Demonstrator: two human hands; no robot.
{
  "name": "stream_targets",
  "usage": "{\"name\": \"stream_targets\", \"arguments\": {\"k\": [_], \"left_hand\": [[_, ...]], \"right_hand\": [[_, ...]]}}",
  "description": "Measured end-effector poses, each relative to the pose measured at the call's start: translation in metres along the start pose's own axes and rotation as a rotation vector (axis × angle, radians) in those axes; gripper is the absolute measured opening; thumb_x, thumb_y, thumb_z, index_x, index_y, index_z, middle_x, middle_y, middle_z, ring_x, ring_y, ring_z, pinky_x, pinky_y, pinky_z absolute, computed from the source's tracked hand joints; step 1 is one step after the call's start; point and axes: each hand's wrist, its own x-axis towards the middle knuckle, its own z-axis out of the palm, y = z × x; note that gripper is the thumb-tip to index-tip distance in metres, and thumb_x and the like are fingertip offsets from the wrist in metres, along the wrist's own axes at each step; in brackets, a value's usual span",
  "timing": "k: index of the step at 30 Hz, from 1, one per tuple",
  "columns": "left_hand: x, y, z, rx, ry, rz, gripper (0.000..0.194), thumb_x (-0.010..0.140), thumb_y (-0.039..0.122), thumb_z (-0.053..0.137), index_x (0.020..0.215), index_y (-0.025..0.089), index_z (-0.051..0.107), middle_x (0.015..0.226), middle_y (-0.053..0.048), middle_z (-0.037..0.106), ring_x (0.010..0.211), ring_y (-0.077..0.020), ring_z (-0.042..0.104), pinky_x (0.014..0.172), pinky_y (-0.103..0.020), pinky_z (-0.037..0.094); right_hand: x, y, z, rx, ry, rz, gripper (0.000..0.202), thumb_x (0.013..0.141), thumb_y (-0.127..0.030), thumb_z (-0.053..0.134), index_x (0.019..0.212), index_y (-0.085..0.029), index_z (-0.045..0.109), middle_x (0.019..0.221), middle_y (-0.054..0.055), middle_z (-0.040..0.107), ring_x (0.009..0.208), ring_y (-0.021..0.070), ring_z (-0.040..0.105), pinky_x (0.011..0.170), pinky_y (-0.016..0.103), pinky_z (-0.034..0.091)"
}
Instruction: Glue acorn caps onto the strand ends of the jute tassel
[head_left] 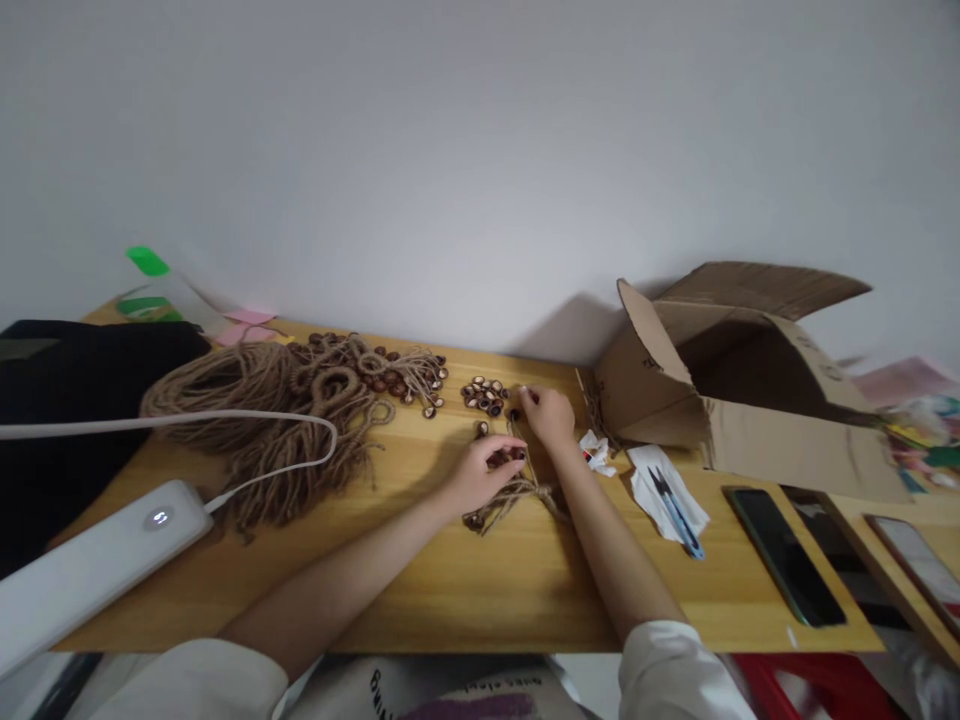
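Observation:
My left hand (480,475) is closed in a pinch over a bunch of jute twine (541,492) with brown nut shells on it. A small dark nut shell (519,454) shows at its fingertips. To its upper right, my right hand (549,415) has its fingers pressed together; what they hold is too small to make out. A dark piece (514,415) lies just below those fingertips, near a strand of twine. Beyond both hands sits a small pile of halved nut shells (486,395), pale inside and dark at the rims.
A heap of jute twine (225,385) with tassels and shells spreads leftward. A white power bank (112,565) with a cable lies in front. On the right are an open cardboard box (652,400), blue thread snips (679,515) on tissue, and a phone (784,555).

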Motion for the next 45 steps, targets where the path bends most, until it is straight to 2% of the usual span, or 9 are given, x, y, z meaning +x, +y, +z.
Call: {"name": "stream_targets", "arguments": {"k": [4, 7, 12, 19, 29, 33, 37, 45], "left_hand": [[0.0, 0.0, 0.0, 0.005, -0.005, 0.006, 0.023, 0.077, 0.015, 0.063, 0.1, 0.013, 0.067, 0.093, -0.007, 0.069, 0.084, -0.0154, 0.063, 0.08, -0.027, 0.05], [0.0, -0.001, -0.001, -0.003, -0.006, 0.019, 0.022, 0.077, 0.015, 0.063, 0.099, 0.014, 0.067, 0.095, -0.006, 0.07, 0.085, -0.0152, 0.063, 0.081, -0.026, 0.05], [0.0, -0.002, -0.001, 0.007, -0.007, 0.024, 0.022, 0.078, 0.017, 0.062, 0.099, 0.015, 0.067, 0.097, -0.006, 0.07, 0.087, -0.0153, 0.063, 0.081, -0.027, 0.05], [0.0, -0.002, -0.001, 0.011, -0.008, 0.021, 0.022, 0.078, 0.017, 0.062, 0.099, 0.016, 0.067, 0.095, -0.006, 0.07, 0.085, -0.0149, 0.064, 0.08, -0.027, 0.051], [0.001, -0.003, -0.001, -0.001, -0.014, 0.017, 0.023, 0.078, 0.019, 0.062, 0.1, 0.015, 0.067, 0.097, -0.006, 0.07, 0.085, -0.0148, 0.064, 0.08, -0.027, 0.051], [0.001, -0.004, -0.001, 0.01, -0.011, 0.031, 0.023, 0.078, 0.021, 0.062, 0.1, 0.016, 0.067, 0.095, -0.006, 0.07, 0.085, -0.0152, 0.064, 0.08, -0.027, 0.051], [0.0, -0.003, -0.001, 0.009, -0.014, 0.025, 0.023, 0.078, 0.02, 0.062, 0.1, 0.015, 0.067, 0.096, -0.007, 0.07, 0.085, -0.0156, 0.063, 0.081, -0.028, 0.051], [0.0, 0.0, -0.002, 0.031, -0.015, 0.024, 0.022, 0.078, 0.016, 0.063, 0.1, 0.014, 0.067, 0.101, -0.008, 0.07, 0.091, -0.0167, 0.064, 0.084, -0.029, 0.05]], "right_hand": [[0.009, 0.007, 0.001, 0.072, -0.018, -0.002, 0.036, 0.093, -0.037, 0.042, 0.099, -0.018, 0.072, 0.097, 0.008, 0.072, 0.09, 0.018, 0.066, 0.066, 0.02, 0.041], [0.018, 0.016, -0.003, 0.108, -0.04, 0.011, 0.04, 0.094, -0.037, 0.037, 0.102, -0.016, 0.071, 0.09, 0.005, 0.072, 0.081, 0.015, 0.066, 0.063, 0.019, 0.042], [0.028, 0.03, -0.013, 0.059, -0.064, 0.029, 0.026, 0.083, -0.031, 0.054, 0.085, -0.014, 0.074, 0.083, 0.007, 0.072, 0.078, 0.018, 0.065, 0.062, 0.022, 0.04], [0.037, 0.037, -0.018, 0.015, -0.063, 0.02, 0.013, 0.078, -0.026, 0.062, 0.081, -0.017, 0.072, 0.09, 0.006, 0.071, 0.082, 0.0166, 0.063, 0.069, 0.023, 0.041], [0.048, 0.034, -0.04, 0.098, -0.078, 0.11, 0.017, 0.073, -0.027, 0.069, 0.085, -0.015, 0.067, 0.086, 0.005, 0.069, 0.069, 0.0125, 0.06, 0.059, 0.02, 0.04], [0.054, 0.034, -0.043, 0.118, -0.052, 0.147, 0.014, 0.071, -0.026, 0.071, 0.079, -0.015, 0.065, 0.077, 0.004, 0.066, 0.063, 0.0115, 0.057, 0.054, 0.02, 0.038], [0.056, 0.036, -0.047, 0.133, 0.003, 0.155, 0.01, 0.069, -0.021, 0.07, 0.073, -0.015, 0.063, 0.074, 0.003, 0.065, 0.063, 0.0122, 0.056, 0.057, 0.021, 0.039], [0.058, 0.038, -0.058, 0.248, 0.147, 0.164, 0.014, 0.068, -0.019, 0.068, 0.08, -0.014, 0.063, 0.081, 0.006, 0.067, 0.074, 0.0169, 0.061, 0.069, 0.026, 0.045]]}}
